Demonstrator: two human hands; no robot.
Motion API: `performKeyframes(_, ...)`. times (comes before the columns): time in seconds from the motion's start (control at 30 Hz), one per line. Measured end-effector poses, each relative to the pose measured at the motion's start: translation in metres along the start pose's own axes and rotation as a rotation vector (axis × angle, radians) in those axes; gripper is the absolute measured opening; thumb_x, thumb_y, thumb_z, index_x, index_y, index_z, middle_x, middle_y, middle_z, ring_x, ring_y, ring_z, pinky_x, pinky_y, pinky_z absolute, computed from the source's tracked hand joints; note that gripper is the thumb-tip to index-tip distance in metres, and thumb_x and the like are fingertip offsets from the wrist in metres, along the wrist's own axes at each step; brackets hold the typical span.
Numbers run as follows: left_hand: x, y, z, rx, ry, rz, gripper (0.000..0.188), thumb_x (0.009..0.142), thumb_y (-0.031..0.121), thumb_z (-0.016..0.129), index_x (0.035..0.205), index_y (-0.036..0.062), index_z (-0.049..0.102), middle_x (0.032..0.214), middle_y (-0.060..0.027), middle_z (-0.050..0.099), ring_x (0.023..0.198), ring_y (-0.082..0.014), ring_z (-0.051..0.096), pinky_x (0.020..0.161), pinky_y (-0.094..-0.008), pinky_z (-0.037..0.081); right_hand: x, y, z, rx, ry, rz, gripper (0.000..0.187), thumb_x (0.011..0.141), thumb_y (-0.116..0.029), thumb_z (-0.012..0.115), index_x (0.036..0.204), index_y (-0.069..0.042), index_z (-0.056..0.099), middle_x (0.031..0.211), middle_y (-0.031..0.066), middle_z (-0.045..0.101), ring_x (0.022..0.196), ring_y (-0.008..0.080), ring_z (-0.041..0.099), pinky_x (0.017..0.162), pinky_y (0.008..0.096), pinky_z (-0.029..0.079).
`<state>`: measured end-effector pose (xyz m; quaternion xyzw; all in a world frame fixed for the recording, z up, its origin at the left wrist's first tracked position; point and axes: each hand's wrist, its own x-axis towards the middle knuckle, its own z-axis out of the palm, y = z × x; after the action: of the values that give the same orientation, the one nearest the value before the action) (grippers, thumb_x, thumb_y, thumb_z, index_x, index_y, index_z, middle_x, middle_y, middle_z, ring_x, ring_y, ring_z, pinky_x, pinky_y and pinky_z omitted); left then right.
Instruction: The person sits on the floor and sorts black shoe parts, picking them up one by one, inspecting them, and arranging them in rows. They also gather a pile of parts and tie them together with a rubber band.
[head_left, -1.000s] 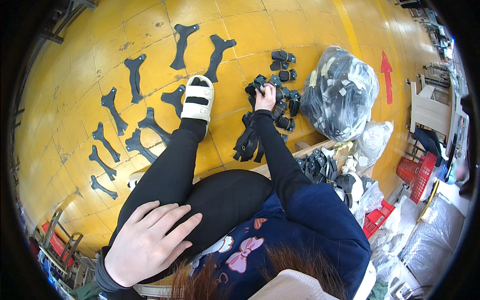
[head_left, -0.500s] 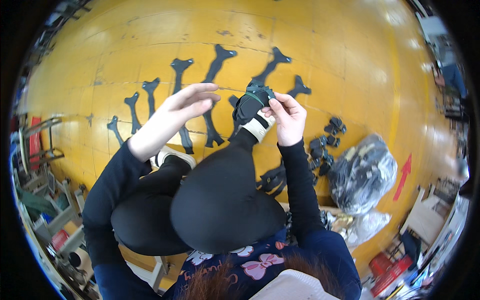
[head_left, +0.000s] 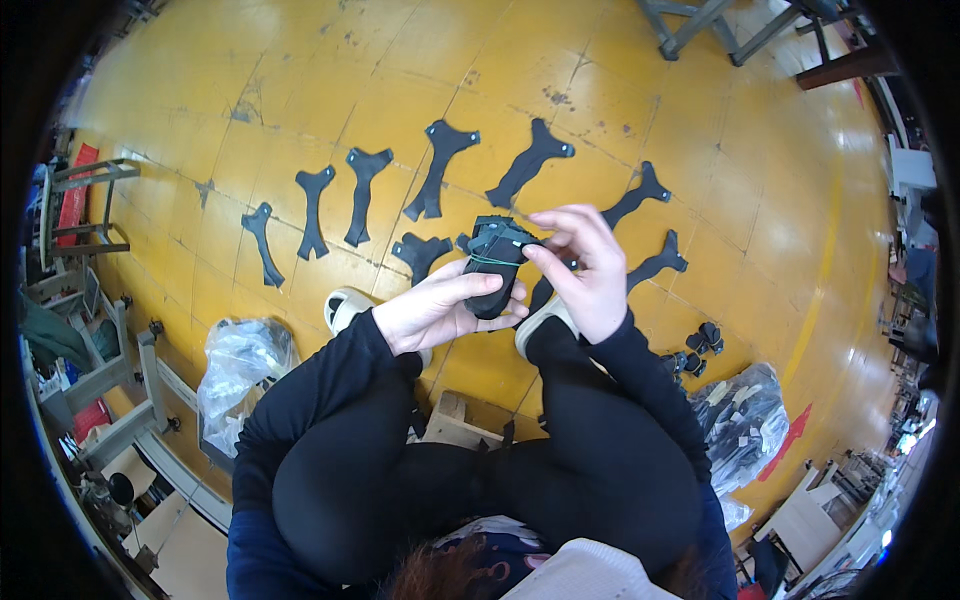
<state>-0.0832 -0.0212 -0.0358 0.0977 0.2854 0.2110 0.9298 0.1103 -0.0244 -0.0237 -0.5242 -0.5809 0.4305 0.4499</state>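
My left hand (head_left: 440, 305) is wrapped round the lower part of a bundle of black fabric pieces (head_left: 495, 258), held above the floor between my knees. A thin green band goes round the bundle, and a small white mark shows near its upper right. At that upper right edge, the thumb and fingertips of my right hand (head_left: 590, 270) are closed on the bundle; what exactly they pinch is hidden. Beyond my hands lie several flat black Y-ended pieces (head_left: 365, 195) in a spread row. Another black piece (head_left: 420, 252) lies closer, partly behind my left hand.
Small black bundles (head_left: 705, 340) lie on the yellow floor at right, beside a clear plastic bag of dark pieces (head_left: 745, 415). Another plastic bag (head_left: 245, 365) stands left of my knee. A wooden block (head_left: 455, 420) sits between my legs. Stool legs (head_left: 690, 30) stand far right.
My left hand has come from open and apart to holding the bundle from below. The bundle is lower and more upright. My view and legs have shifted, with the knees now wider apart.
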Motion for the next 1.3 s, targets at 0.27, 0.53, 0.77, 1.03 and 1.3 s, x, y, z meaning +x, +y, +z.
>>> performKeyframes(0.27, -0.014, -0.007, -0.037, -0.182, -0.019, 0.003, 0.045, 0.083, 0.016, 0.066, 0.121, 0.0074, 0.043, 0.095, -0.0054, 0.053, 0.091, -0.0192, 0.056, 0.085, -0.0336, 0.046, 0.001, 0.014, 0.017, -0.196, -0.224, -0.163, 0.013, 0.072, 0.003, 0.070, 0.083, 0.000, 0.066, 0.077, 0.0074, 0.059, 0.066, 0.0152, 0.058, 0.056, 0.0244, 0.045)
performKeyframes(0.53, -0.025, -0.005, -0.038, -0.230, -0.040, 0.008, 0.041, 0.083, 0.013, 0.065, 0.118, 0.0063, 0.045, 0.096, -0.0058, 0.054, 0.092, -0.0203, 0.057, 0.086, -0.0355, 0.046, 0.003, 0.011, 0.031, -0.249, -0.235, -0.276, 0.016, 0.069, -0.002, 0.072, 0.083, -0.004, 0.065, 0.075, 0.0058, 0.059, 0.065, 0.0193, 0.059, 0.056, 0.0273, 0.045)
performKeyframes(0.77, -0.025, -0.007, -0.039, -0.211, -0.035, 0.012, 0.036, 0.085, 0.011, 0.062, 0.117, 0.0058, 0.046, 0.098, -0.0051, 0.054, 0.094, -0.0198, 0.056, 0.086, -0.0359, 0.046, 0.000, 0.015, 0.034, -0.264, -0.234, -0.277, 0.016, 0.069, -0.003, 0.072, 0.083, -0.004, 0.065, 0.074, 0.0053, 0.058, 0.063, 0.0189, 0.058, 0.056, 0.0273, 0.045)
performKeyframes(1.03, -0.017, -0.019, -0.044, 0.211, 0.090, 0.103, 0.029, 0.090, 0.012, 0.057, 0.117, 0.0057, 0.047, 0.100, -0.0040, 0.055, 0.094, -0.0136, 0.055, 0.087, -0.0274, 0.042, -0.002, 0.026, 0.037, -0.330, -0.307, -0.246, 0.012, 0.069, 0.003, 0.069, 0.077, -0.003, 0.061, 0.071, 0.0047, 0.055, 0.058, 0.0152, 0.056, 0.051, 0.0253, 0.043)
performKeyframes(1.3, -0.018, -0.010, -0.036, 0.094, 0.191, -0.055, 0.038, 0.086, 0.016, 0.063, 0.117, 0.0037, 0.046, 0.104, -0.0016, 0.056, 0.098, -0.0092, 0.052, 0.089, -0.0257, 0.039, -0.005, 0.033, 0.037, -0.523, -0.332, -0.429, 0.023, 0.060, -0.002, 0.067, 0.075, -0.008, 0.052, 0.067, 0.0046, 0.046, 0.058, 0.0210, 0.052, 0.052, 0.0311, 0.042)
